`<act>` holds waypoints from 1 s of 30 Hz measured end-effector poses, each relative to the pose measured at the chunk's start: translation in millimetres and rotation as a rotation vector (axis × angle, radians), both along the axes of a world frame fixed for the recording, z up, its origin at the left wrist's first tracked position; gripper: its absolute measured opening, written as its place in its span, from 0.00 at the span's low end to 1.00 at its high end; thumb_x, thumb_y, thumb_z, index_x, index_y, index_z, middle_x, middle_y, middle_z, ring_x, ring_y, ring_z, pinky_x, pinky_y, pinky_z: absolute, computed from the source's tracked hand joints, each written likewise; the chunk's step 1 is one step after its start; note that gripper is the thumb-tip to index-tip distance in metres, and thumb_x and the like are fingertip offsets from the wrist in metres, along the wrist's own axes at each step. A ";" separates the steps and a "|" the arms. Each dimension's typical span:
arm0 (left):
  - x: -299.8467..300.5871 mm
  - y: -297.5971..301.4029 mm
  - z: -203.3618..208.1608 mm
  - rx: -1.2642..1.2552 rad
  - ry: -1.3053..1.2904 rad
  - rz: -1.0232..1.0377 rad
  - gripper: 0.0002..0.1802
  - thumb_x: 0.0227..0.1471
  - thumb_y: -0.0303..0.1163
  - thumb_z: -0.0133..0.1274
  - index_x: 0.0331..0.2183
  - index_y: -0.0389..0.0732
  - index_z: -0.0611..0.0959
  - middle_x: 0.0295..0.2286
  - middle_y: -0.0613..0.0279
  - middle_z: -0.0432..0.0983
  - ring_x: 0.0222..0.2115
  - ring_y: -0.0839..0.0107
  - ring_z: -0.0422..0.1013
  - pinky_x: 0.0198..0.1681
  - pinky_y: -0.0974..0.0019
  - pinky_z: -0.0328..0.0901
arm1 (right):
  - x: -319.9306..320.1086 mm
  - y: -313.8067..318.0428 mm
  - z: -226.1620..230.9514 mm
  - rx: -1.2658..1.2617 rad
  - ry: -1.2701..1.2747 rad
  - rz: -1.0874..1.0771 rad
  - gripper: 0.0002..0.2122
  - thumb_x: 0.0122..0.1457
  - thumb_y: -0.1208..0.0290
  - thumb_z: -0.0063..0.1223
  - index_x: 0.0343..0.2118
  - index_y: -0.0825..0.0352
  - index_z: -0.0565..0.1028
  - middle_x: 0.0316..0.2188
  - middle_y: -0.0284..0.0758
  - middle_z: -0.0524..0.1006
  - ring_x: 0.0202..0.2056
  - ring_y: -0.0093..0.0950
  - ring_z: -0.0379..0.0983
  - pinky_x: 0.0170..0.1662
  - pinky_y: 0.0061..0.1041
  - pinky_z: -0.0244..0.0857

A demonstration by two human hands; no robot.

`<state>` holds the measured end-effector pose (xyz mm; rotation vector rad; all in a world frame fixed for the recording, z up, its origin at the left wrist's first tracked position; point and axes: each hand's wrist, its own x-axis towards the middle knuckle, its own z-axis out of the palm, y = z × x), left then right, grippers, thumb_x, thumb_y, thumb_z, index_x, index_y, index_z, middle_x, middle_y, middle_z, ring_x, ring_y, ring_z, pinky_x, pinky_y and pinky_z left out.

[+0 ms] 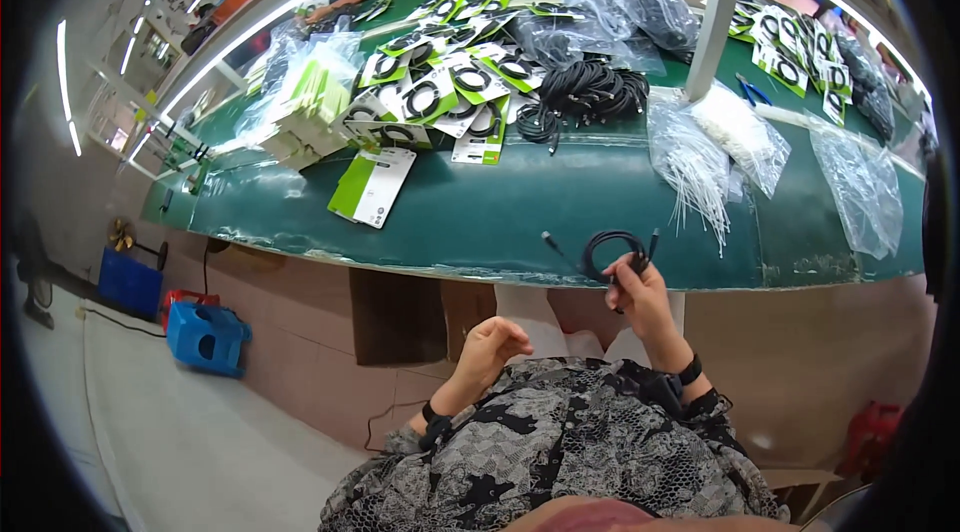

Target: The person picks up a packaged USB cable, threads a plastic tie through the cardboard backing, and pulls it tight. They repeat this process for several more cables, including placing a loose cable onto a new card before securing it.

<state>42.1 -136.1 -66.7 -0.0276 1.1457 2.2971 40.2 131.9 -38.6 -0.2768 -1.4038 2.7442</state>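
Observation:
My right hand (643, 301) grips a coiled black cable (590, 257) just over the front edge of the green table. The cable's plug ends stick out to either side of the loop. My left hand (492, 348) hovers in front of my body, lower and to the left, apart from the cable. Its fingers are curled and pressed together; whether anything small is between them cannot be made out. Beyond the cable, a clear bag of white cable ties (690, 157) lies open on the table, with the ties spilling toward me.
Carded cables (425, 97) in green-and-white packaging form a heap behind a flat card (372, 187). Bundled black cables (590, 92) lie beside it. Blue pliers (752, 90) rest past a white post (718, 22). A blue plastic stool (205, 337) stands on the floor at left.

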 end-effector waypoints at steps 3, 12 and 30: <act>-10.8 31.9 20.0 -0.152 0.129 0.090 0.18 0.55 0.43 0.46 0.33 0.35 0.75 0.32 0.56 0.74 0.32 0.66 0.73 0.37 0.64 0.68 | 3.1 -31.8 11.6 -0.005 -0.023 0.026 0.05 0.60 0.70 0.46 0.34 0.65 0.67 0.25 0.32 0.72 0.20 0.19 0.68 0.23 0.18 0.63; -32.3 70.2 30.9 -0.054 0.110 0.045 0.12 0.56 0.37 0.47 0.36 0.38 0.75 0.33 0.65 0.73 0.28 0.79 0.68 0.31 0.76 0.62 | 10.6 -64.5 -1.8 0.221 0.085 0.081 0.06 0.59 0.71 0.47 0.37 0.66 0.67 0.21 0.30 0.72 0.20 0.17 0.68 0.24 0.16 0.62; -76.8 87.9 22.2 -0.232 0.107 -0.315 0.12 0.59 0.38 0.41 0.30 0.40 0.71 0.23 0.63 0.68 0.16 0.79 0.60 0.20 0.75 0.56 | -8.3 -2.6 -4.9 0.245 -0.165 0.281 0.16 0.61 0.68 0.42 0.50 0.68 0.65 0.26 0.25 0.68 0.21 0.13 0.62 0.22 0.12 0.57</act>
